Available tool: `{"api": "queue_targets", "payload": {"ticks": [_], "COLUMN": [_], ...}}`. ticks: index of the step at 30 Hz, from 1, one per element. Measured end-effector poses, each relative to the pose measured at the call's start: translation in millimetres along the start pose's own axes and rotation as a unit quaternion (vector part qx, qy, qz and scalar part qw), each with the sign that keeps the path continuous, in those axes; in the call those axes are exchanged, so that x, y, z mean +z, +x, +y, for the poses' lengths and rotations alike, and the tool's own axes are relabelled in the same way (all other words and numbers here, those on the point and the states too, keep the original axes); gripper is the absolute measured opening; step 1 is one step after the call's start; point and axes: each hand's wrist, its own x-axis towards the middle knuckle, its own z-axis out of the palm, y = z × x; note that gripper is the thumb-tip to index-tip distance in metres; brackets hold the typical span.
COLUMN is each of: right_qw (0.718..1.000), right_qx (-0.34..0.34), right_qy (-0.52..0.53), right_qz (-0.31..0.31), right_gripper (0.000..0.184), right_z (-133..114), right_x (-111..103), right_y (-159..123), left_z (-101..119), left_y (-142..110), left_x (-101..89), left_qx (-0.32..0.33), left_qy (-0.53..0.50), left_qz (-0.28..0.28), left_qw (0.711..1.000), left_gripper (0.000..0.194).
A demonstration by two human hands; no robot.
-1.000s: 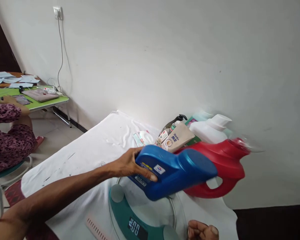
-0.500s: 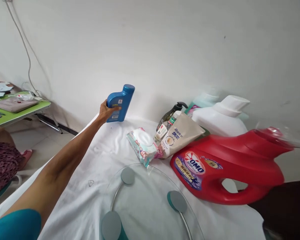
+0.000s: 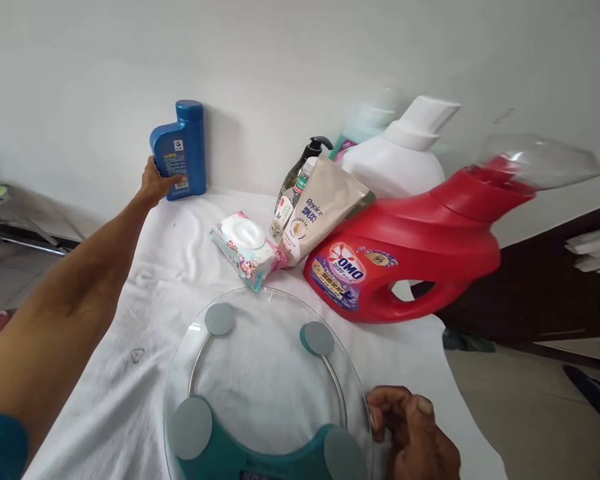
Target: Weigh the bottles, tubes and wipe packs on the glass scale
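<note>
My left hand (image 3: 156, 181) is closed around the lower part of a blue bottle (image 3: 183, 157), which stands upright at the back left of the white cloth, by the wall. The thumb lies across the bottle's label. At the lower right, my right hand (image 3: 415, 430) has its fingers loosely curled beside the rim of a round glass bathroom scale (image 3: 265, 373). Nothing shows in those fingers; whether they touch the glass I cannot tell. Behind the scale lies a pack of wet wipes (image 3: 245, 243). A beige Rejoice tube (image 3: 317, 207) leans to the wipes' right.
A large red OMO detergent bottle (image 3: 405, 247) lies tilted on the right. Behind it are a white jug (image 3: 395, 160), a pale green bottle (image 3: 367, 123) and a dark pump bottle (image 3: 295, 170). The white cloth (image 3: 105, 400) covers the table, whose right edge drops to the floor.
My view has turned down and to the right. My right hand has come into view beside the scale. The blue bottle, still in my left hand, now stands more upright.
</note>
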Motion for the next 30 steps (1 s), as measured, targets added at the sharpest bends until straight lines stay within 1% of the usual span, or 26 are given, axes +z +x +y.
{"api": "queue_targets", "payload": {"ticks": [3,5,7,9,11,13,14,16,18,20,22,23,25,27,30], "right_qw": [0.999,0.999,0.998,0.997,0.996,0.995,0.994,0.993,0.993,0.992,0.992,0.992,0.991,0.990,0.989], "right_qx": [-0.017,-0.029,-0.040,-0.049,-0.058,-0.068,-0.071,-0.072,-0.073,-0.077,-0.081,-0.082,-0.083,-0.084,-0.088], "right_qy": [0.027,0.044,0.053,0.057,0.063,0.071,0.074,0.081,0.085,0.087,0.086,0.087,0.091,0.096,0.101], "right_qz": [-0.005,-0.015,-0.022,-0.023,-0.027,-0.035,-0.038,-0.041,-0.042,-0.044,-0.047,-0.049,-0.052,-0.053,-0.057], "right_gripper": [0.074,0.075,0.077,0.077,0.076,0.076,0.077,0.078,0.079,0.079,0.079,0.079,0.079,0.078,0.078], "right_z": [2,0,-2,-4,-6,-7,-8,-9,-10,-10,-11,-11,-11,-11,-9], "right_x": [0,1,2,3,4,6,6,7,8,8,8,7,7,7,7], "right_y": [1,1,0,-1,-3,-5,-5,-7,-8,-8,-9,-10,-10,-11,-10], "left_z": [-1,4,16,35,60,88,102,127,148,163,170,171,169,166,168], "left_y": [-21,-40,-61,-87,-118,-154,-172,-203,-225,-234,-236,-236,-236,-238,-246], "left_x": [-3.7,-5.8,-8.0,-7.9,-1.3,13.8,24.2,48.2,72.4,92.8,107.6,113.0,120.5,124.2,120.7], "left_qx": [-0.040,-0.037,-0.025,0.007,0.090,0.181,0.218,0.259,0.250,0.215,0.192,0.187,0.185,0.186,0.199], "left_qy": [0.098,0.119,0.124,0.121,0.098,0.068,0.053,0.032,0.037,0.063,0.079,0.084,0.088,0.080,0.044], "left_qz": [0.026,0.060,0.081,0.074,0.042,-0.024,-0.064,-0.145,-0.217,-0.267,-0.294,-0.296,-0.280,-0.252,-0.207], "left_qw": [0.994,0.990,0.989,0.990,0.990,0.981,0.972,0.954,0.943,0.937,0.933,0.933,0.938,0.946,0.957], "left_gripper": [0.063,0.063,0.066,0.068,0.070,0.075,0.082,0.103,0.123,0.134,0.133,0.127,0.111,0.095,0.086]}}
